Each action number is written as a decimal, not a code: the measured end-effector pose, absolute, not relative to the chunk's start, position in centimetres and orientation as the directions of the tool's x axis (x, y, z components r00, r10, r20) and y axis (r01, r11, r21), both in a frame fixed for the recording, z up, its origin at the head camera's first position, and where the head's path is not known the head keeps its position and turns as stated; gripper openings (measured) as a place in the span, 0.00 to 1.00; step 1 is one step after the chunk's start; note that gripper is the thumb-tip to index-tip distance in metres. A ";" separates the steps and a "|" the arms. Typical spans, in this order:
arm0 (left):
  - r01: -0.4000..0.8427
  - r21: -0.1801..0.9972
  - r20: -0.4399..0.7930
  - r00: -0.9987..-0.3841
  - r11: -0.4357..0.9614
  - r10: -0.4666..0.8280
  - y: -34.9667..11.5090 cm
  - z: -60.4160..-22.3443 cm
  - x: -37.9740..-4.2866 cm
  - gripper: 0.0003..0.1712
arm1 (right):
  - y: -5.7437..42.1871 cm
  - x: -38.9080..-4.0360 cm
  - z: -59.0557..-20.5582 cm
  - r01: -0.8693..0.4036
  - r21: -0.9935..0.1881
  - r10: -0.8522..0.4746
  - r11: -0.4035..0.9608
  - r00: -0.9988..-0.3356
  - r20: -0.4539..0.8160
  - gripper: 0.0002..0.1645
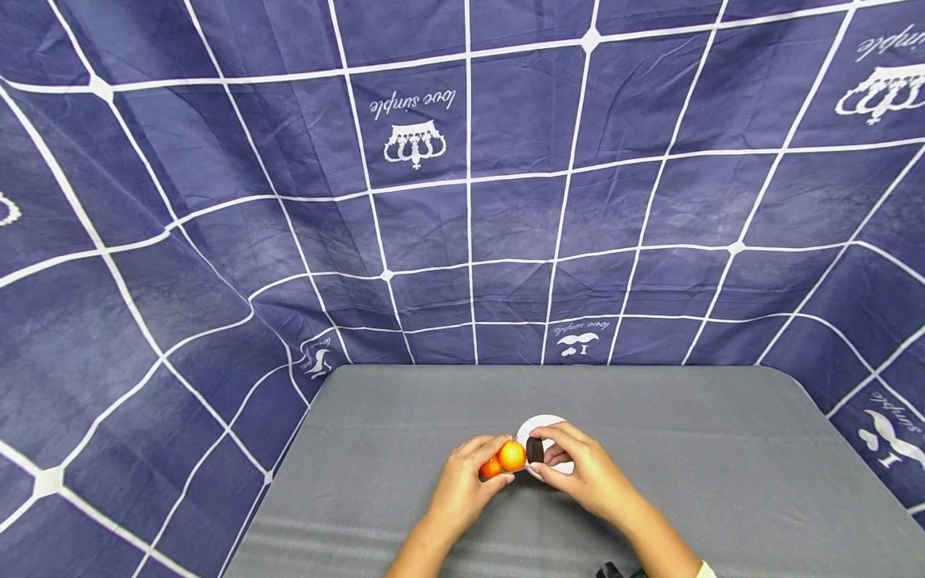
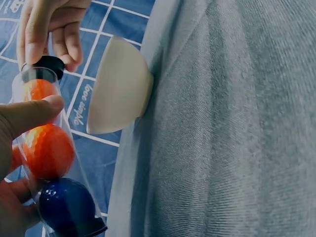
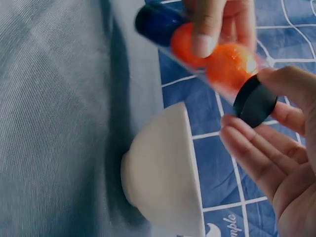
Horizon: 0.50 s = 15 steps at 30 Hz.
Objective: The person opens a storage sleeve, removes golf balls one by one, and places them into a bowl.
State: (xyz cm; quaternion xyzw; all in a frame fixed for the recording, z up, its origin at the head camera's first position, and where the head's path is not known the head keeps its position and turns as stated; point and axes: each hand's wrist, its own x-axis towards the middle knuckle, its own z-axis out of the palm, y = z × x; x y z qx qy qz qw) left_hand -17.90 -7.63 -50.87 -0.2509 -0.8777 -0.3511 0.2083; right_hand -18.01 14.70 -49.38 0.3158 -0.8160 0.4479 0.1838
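Note:
A clear tube lies in my left hand, the thumb across one side and the fingers round the other. Two orange balls and a dark blue ball sit in a row inside it, the blue one at the end nearer me. My right hand pinches the black cap at the tube's other end between thumb and fingers. In both wrist views the cap is still against the tube's mouth. A white bowl stands upright on the table, below and beyond the hands.
Grey cloth covers the table. Blue fabric with white grid lines hangs behind it and at both sides. A small black object shows at the bottom edge, near the right forearm.

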 end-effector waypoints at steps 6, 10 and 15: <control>0.584 0.543 0.543 -0.792 0.603 0.279 -7.7 -50.6 -18.0 0.32 | 14.7 -18.0 -49.3 -0.678 -0.642 -0.357 0.359 -0.735 0.576 0.25; 0.580 0.549 0.541 -0.795 0.602 0.273 -7.7 -50.6 -18.0 0.32 | 14.5 -18.0 -49.3 -0.712 -0.608 -0.360 0.352 -0.703 0.614 0.26; 0.572 0.557 0.536 -0.802 0.602 0.266 -7.7 -50.8 -18.0 0.32 | 14.6 -18.0 -49.3 -0.738 -0.581 -0.366 0.342 -0.675 0.641 0.27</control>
